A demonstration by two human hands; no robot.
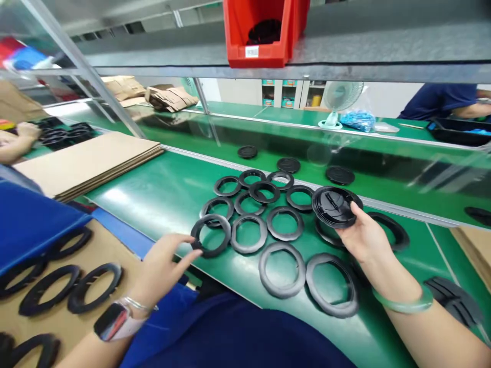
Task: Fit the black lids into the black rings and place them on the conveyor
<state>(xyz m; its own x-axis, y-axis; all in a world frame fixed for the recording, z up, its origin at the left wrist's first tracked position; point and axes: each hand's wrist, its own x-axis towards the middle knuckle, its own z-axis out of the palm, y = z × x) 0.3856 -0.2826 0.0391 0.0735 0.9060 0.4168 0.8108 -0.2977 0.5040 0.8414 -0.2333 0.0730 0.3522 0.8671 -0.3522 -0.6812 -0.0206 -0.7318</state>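
My right hand (364, 237) holds up a round black cap (333, 205) with a raised bar across its middle, thumb on its rim. My left hand (164, 260) has thumb and forefinger closed on the left edge of a black ring (226, 244), at the near-left side of a group of similar rings. Among these, a ring (264, 271) and another one (312, 294) lie closest to my body. Below the cap, a further ring (324, 235) is partly hidden by the cap and my right hand.
The green bench (161, 179) carries the rings. Stacked cardboard (99, 158) lies at left; more rings (95, 289) rest on brown board below. Black caps (289, 164) show beyond the metal rail. A red bin (257, 56) sits on the overhead shelf. Other people work at both sides.
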